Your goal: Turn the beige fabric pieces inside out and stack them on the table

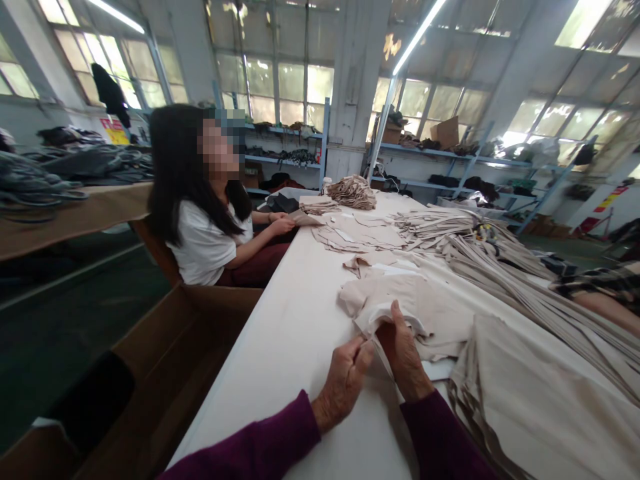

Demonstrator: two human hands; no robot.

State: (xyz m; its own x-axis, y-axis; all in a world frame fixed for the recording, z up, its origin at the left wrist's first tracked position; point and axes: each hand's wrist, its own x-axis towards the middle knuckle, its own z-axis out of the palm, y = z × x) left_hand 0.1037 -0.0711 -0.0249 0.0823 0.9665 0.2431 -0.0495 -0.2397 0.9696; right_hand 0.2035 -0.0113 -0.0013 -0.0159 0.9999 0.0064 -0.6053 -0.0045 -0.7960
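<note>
Table, long and white-topped (280, 333), carries stacks of beige cut cloth | open brown cardboard box (165, 360) stands beside it (contents hidden) | beige cloth piece with white lining (400, 303) lies just beyond both hands | right hand (403, 353) pinches its near edge | left hand (345, 380) closed on same edge

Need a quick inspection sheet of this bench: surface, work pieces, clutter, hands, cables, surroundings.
Surface: white table, long.
Job's things: beige fabric piece, edge lifted by both hands.
Clutter: fabric strips; cut-piece stacks; large beige stack.
Grippers: left hand and right hand pinch the piece's near edge.
Cables: nothing seen.
Surroundings: seated co-worker handling pieces; cardboard box; blue shelving.
</note>
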